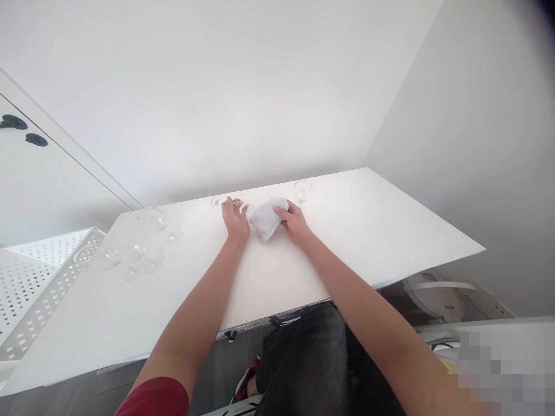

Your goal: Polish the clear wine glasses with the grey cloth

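Note:
My left hand is closed around a clear stemmed glass, which lies roughly sideways with its foot pointing left and its bowl toward the right. A pale grey-white cloth is pinched in my right hand, its left edge against the glass's bowl. Part of the bowl is hard to make out near the cloth. Just beyond my right hand, another clear stemmed glass stands on the white table.
Several more clear glasses are grouped at the table's left side. A white perforated panel adjoins that edge. Behind the table rises a white wall. Black knobs mark a door at far left.

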A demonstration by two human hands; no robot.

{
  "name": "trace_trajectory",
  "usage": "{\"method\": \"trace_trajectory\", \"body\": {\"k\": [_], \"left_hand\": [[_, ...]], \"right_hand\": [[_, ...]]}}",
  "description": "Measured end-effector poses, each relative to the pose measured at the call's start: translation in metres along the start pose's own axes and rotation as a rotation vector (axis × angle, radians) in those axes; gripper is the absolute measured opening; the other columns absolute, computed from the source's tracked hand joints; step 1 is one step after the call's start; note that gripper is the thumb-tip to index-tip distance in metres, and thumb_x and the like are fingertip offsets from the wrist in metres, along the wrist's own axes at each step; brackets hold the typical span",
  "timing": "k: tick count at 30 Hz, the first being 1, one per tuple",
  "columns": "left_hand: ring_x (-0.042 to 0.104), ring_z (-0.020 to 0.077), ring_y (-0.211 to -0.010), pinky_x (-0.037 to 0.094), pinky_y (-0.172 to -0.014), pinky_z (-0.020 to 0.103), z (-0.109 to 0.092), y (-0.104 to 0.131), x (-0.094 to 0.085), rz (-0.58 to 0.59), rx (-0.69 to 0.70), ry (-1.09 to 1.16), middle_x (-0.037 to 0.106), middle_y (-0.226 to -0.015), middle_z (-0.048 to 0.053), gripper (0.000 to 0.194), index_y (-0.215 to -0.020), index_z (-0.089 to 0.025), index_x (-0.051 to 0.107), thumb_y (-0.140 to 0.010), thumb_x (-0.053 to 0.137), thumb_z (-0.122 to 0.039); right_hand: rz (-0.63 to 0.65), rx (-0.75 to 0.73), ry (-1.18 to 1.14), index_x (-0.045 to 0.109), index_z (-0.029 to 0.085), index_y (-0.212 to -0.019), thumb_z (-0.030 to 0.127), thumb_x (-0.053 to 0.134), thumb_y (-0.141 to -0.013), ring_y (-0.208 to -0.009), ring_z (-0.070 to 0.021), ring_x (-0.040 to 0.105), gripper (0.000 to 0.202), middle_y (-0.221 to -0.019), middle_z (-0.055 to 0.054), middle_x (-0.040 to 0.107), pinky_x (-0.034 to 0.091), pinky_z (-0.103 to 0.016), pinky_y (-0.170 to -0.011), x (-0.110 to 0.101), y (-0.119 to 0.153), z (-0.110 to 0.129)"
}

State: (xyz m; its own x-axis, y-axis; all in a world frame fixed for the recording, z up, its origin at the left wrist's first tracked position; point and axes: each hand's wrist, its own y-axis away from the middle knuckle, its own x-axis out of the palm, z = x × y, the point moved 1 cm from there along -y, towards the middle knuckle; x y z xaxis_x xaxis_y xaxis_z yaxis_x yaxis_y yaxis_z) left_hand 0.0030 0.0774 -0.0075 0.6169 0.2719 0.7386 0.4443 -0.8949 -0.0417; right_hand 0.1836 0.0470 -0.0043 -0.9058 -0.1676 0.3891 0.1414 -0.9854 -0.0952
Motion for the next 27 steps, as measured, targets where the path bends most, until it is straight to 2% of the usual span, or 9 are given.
{"method": "trace_trajectory", "body": {"k": [4,9,12,15,18,20,22,25,27], "left_hand": [[0.061,0.0102,-0.082,0.052,-0.079,0.026,0.000,0.003,0.004,0.036,0.068,-0.033,0.059,-0.095,0.000,0.032,-0.089,-0.023,0.056,-0.086,0.077,-0.047],[0.061,0.0095,-0.082,0.052,-0.080,0.025,0.003,0.015,0.013,0.032,0.079,-0.050,0.059,-0.095,0.000,0.029,-0.090,-0.024,0.057,-0.089,0.074,-0.047],[0.062,0.0100,-0.087,0.052,-0.081,0.024,0.007,0.024,0.020,0.072,0.063,-0.078,0.060,-0.097,0.001,0.028,-0.091,-0.025,0.058,-0.090,0.074,-0.047],[0.062,0.0114,-0.094,0.050,-0.080,0.023,0.007,0.030,0.023,0.084,0.048,-0.065,0.061,-0.102,0.001,0.029,-0.093,-0.026,0.059,-0.089,0.073,-0.050],[0.063,0.0139,-0.091,0.050,-0.075,0.025,0.003,0.035,0.024,0.128,-0.017,-0.027,0.064,-0.100,0.002,0.032,-0.095,-0.026,0.057,-0.089,0.072,-0.054],[0.064,0.0153,-0.084,0.051,-0.072,0.028,0.002,0.040,0.025,0.193,-0.097,-0.022,0.067,-0.097,0.004,0.034,-0.096,-0.024,0.058,-0.088,0.074,-0.053],[0.064,0.0154,-0.079,0.051,-0.071,0.029,0.001,0.046,0.028,0.254,-0.181,-0.017,0.068,-0.095,0.005,0.034,-0.096,-0.023,0.059,-0.086,0.078,-0.048],[0.065,0.0136,-0.075,0.052,-0.070,0.028,0.001,0.050,0.030,0.339,-0.235,-0.002,0.068,-0.097,0.003,0.034,-0.096,-0.023,0.058,-0.084,0.081,-0.045],[0.062,0.0117,-0.070,0.051,-0.067,0.026,0.002,0.049,0.029,0.381,-0.205,-0.030,0.065,-0.090,0.000,0.035,-0.094,-0.023,0.057,-0.084,0.080,-0.048]], "right_hand": [[-0.064,-0.152,0.230,0.062,0.025,-0.080,0.042,0.079,-0.077,-0.089,-0.0190,0.057,0.024,-0.092,-0.001,0.062,0.049,-0.034,-0.083,0.000,0.000,0.000],[-0.002,-0.191,0.307,0.054,0.025,-0.075,0.048,0.076,-0.082,-0.075,-0.0173,0.047,0.032,-0.075,0.001,0.050,0.044,-0.032,-0.073,0.007,0.005,0.002],[0.064,-0.190,0.314,0.054,0.025,-0.079,0.052,0.075,-0.083,-0.078,-0.0183,0.050,0.034,-0.079,0.000,0.055,0.045,-0.032,-0.074,0.013,0.010,0.005],[0.218,-0.127,0.220,0.054,0.028,-0.096,0.050,0.075,-0.083,-0.087,-0.0196,0.057,0.033,-0.100,-0.002,0.066,0.048,-0.033,-0.078,0.020,0.017,0.006],[0.339,-0.101,0.215,0.046,0.035,-0.127,0.039,0.080,-0.079,-0.097,-0.0206,0.061,0.058,-0.120,-0.003,0.067,0.050,-0.034,-0.083,0.025,0.023,0.005],[0.339,-0.135,0.265,0.034,0.037,-0.149,0.033,0.079,-0.079,-0.108,-0.0218,0.061,0.084,-0.132,-0.006,0.063,0.050,-0.036,-0.092,0.026,0.025,0.005],[0.308,-0.148,0.289,0.017,0.036,-0.162,0.029,0.076,-0.079,-0.115,-0.0226,0.060,0.102,-0.140,-0.007,0.059,0.049,-0.037,-0.097,0.025,0.026,0.005],[0.274,-0.060,0.212,0.004,0.040,-0.166,0.028,0.072,-0.078,-0.101,-0.0211,0.063,0.112,-0.134,-0.005,0.064,0.053,-0.038,-0.088,0.021,0.023,0.005],[0.247,0.007,0.118,0.008,0.043,-0.165,0.026,0.071,-0.076,-0.090,-0.0197,0.063,0.111,-0.128,-0.002,0.068,0.054,-0.037,-0.081,0.018,0.019,0.004]]}}
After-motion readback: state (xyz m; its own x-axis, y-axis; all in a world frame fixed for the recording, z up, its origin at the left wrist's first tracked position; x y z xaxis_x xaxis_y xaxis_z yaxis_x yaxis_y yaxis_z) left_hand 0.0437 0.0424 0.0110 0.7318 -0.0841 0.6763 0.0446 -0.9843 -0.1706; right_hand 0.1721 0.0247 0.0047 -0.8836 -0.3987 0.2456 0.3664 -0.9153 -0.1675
